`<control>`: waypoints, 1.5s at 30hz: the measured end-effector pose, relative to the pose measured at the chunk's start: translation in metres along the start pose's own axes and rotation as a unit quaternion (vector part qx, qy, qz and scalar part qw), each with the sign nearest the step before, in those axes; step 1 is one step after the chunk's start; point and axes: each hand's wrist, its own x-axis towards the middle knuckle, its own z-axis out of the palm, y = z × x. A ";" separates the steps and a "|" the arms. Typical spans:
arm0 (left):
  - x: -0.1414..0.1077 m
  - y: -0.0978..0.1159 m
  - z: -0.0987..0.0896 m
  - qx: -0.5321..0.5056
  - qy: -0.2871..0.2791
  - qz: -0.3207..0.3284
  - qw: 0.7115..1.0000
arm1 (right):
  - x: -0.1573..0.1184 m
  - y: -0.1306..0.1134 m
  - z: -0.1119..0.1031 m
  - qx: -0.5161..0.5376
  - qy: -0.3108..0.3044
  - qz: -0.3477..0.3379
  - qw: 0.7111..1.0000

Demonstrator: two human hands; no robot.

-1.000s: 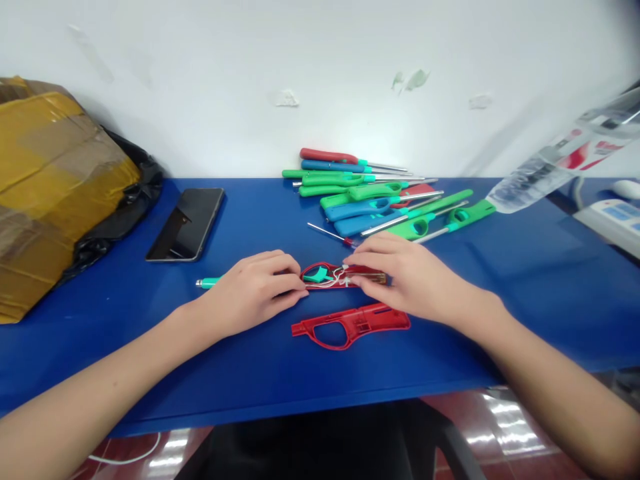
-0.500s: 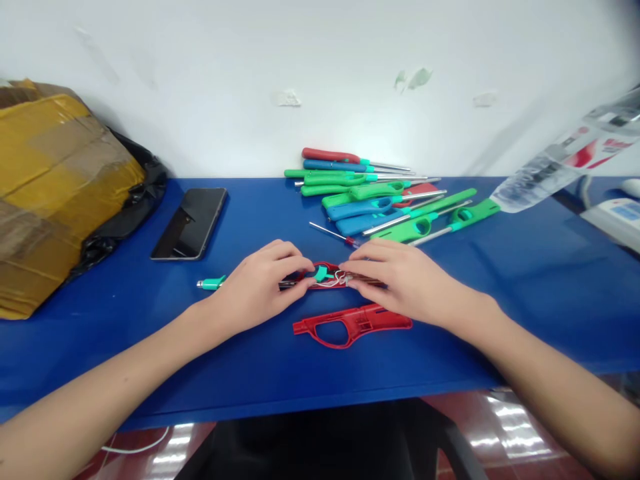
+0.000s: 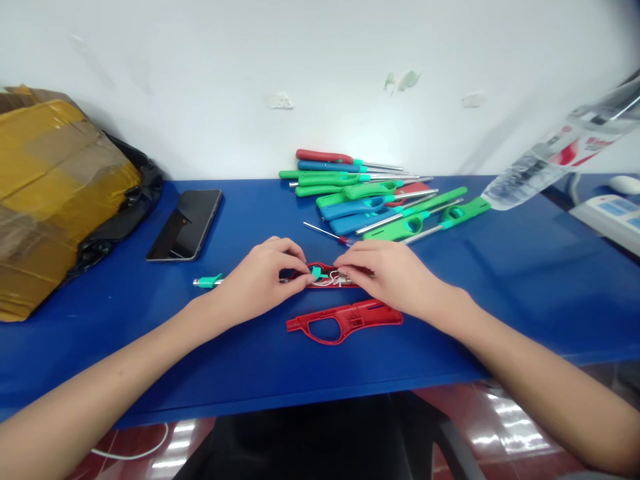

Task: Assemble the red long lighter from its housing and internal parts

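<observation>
A red lighter half (image 3: pixel 325 285) lies open on the blue table, with a teal piece (image 3: pixel 317 273) and thin white wires (image 3: pixel 333 279) inside. My left hand (image 3: pixel 265 277) pinches its left end, where a metal tube comes out under the palm to a teal tip (image 3: pixel 206 282). My right hand (image 3: pixel 390 270) has its fingers closed on the right end, over the inner parts. What lies beneath its palm is hidden. Nearer the front edge rests the other red shell half (image 3: pixel 345 321), hollow side up.
Several red, blue and green lighters (image 3: pixel 355 193) are piled by the wall. A screwdriver (image 3: pixel 327 232) lies just beyond my hands. At left are a phone (image 3: pixel 185 225) and a taped box (image 3: pixel 55 200). A bottle (image 3: pixel 545 160) and a white device (image 3: pixel 613 217) are at right.
The view has shifted slightly, moving the table items a little to the left. My right fingers have shifted a little over the inner parts. Both hands stay on the lighter half.
</observation>
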 end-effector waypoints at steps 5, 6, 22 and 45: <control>0.005 0.003 -0.006 0.008 -0.034 0.009 0.999 | 0.000 0.002 -0.001 -0.004 0.007 -0.014 1.000; 0.006 0.004 -0.007 0.016 -0.040 0.002 0.999 | 0.000 0.002 0.000 -0.008 0.009 -0.020 1.000; 0.002 0.014 0.001 0.094 -0.051 0.016 0.994 | 0.000 0.002 0.005 -0.050 0.017 -0.042 0.998; -0.010 0.008 -0.002 -0.052 -0.015 0.026 0.998 | -0.001 0.003 0.003 -0.070 0.008 -0.041 0.997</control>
